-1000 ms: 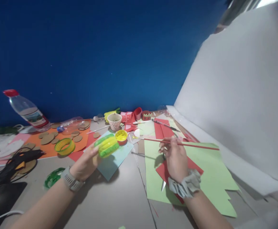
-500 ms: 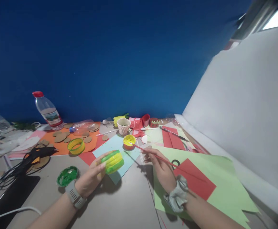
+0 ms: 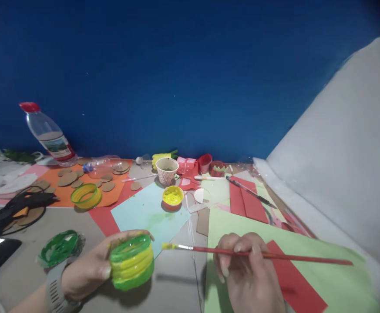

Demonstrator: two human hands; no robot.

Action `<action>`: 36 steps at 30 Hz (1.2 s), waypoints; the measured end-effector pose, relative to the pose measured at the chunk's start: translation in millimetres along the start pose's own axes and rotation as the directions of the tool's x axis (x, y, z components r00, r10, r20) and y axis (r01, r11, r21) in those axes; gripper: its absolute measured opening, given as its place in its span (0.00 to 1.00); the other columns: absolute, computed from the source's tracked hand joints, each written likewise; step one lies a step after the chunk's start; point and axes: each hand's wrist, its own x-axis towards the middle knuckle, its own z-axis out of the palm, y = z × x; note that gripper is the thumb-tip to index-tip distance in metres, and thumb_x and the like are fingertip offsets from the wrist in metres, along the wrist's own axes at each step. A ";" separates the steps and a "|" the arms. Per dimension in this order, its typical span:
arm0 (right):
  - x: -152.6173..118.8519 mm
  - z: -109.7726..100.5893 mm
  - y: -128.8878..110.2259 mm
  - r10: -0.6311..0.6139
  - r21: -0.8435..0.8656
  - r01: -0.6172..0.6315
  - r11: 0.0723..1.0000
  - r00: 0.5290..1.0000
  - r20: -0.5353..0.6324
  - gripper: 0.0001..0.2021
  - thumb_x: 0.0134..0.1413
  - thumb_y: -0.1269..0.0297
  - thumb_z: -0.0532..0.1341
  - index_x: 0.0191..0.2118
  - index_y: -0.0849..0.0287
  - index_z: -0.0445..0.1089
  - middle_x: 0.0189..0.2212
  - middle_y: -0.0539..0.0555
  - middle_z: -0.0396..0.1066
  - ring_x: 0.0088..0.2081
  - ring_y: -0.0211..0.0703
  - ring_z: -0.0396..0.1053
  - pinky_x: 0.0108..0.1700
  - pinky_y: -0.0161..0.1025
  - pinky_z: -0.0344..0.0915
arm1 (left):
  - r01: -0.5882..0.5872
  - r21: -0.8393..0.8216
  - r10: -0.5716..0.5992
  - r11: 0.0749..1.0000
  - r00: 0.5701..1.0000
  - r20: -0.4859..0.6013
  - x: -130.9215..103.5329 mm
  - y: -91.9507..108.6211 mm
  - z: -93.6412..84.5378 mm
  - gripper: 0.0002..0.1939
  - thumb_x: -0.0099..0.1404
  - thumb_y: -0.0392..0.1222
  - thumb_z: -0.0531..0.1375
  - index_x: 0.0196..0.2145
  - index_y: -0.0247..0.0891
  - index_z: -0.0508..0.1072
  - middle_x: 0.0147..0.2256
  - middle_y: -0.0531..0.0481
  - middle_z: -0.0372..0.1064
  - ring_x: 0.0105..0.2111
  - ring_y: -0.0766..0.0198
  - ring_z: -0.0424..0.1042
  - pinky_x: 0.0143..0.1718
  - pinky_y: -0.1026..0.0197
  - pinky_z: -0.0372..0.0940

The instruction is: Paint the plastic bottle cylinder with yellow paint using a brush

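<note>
My left hand (image 3: 93, 265) is wrapped round a ribbed ring (image 3: 132, 265) painted in green and yellow bands, its rim facing up toward me. In my right hand (image 3: 247, 265) is a paintbrush (image 3: 219, 251) with a red handle, lying nearly level between thumb and fingers. The yellow bristles point left at the ring, a short gap away from it. Beyond the two hands stands a small tub of yellow paint (image 3: 173, 196) on light blue paper (image 3: 150, 208). A lid of green paint (image 3: 59, 248) lies left of my left hand.
A paper cup (image 3: 166, 170) stands behind the yellow tub. Another green-yellow ring (image 3: 86, 196) and several cardboard discs (image 3: 67, 179) lie on orange paper at left, near a leaning water bottle (image 3: 51, 137). Green paper (image 3: 310, 243), a red sheet and a pen (image 3: 251, 191) lie at right.
The brush has come away from the yellow tub, toward me, and turned level beside the ring. My left hand has brought the ring nearer and tipped it more upright. The view has shifted too.
</note>
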 end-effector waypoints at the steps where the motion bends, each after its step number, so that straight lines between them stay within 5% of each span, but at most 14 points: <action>1: 0.2 0.9 -1.5 0.058 0.034 -0.059 0.998 0.998 0.022 0.15 0.66 0.58 0.48 0.31 0.52 0.67 0.24 0.48 0.66 0.22 0.34 0.65 0.22 0.32 0.63 | 0.014 -0.002 -0.014 1.000 1.000 -0.007 0.0 0.7 1.1 0.35 0.49 0.49 0.71 0.55 0.41 0.70 0.48 0.40 0.73 0.48 0.50 0.72 0.51 0.54 0.64; 5: 1.6 3.7 -2.4 0.197 0.061 -0.204 0.977 0.975 0.104 0.13 0.64 0.56 0.52 0.31 0.53 0.67 0.23 0.48 0.70 0.22 0.34 0.66 0.24 0.31 0.64 | 0.031 -0.009 -0.031 0.999 0.999 -0.020 0.3 1.6 4.3 0.35 0.49 0.48 0.71 0.55 0.42 0.70 0.49 0.39 0.73 0.49 0.49 0.72 0.51 0.55 0.64; 13: 0.3 10.2 4.8 0.366 0.040 -0.366 0.930 0.931 0.018 0.14 0.61 0.53 0.56 0.27 0.55 0.63 0.20 0.47 0.68 0.21 0.34 0.64 0.24 0.30 0.63 | 0.033 0.000 -0.033 0.999 0.998 -0.057 -0.8 -0.9 3.6 0.37 0.46 0.50 0.72 0.54 0.42 0.71 0.49 0.39 0.72 0.48 0.47 0.72 0.49 0.52 0.65; 36: 16.0 5.1 -4.8 0.176 -0.129 -0.183 0.975 0.982 -0.065 0.13 0.60 0.57 0.56 0.25 0.55 0.65 0.17 0.49 0.67 0.20 0.36 0.63 0.21 0.31 0.62 | -0.015 0.075 0.022 0.997 0.995 -0.095 -3.1 0.6 2.5 0.35 0.46 0.54 0.71 0.52 0.45 0.73 0.46 0.43 0.75 0.44 0.44 0.74 0.46 0.49 0.69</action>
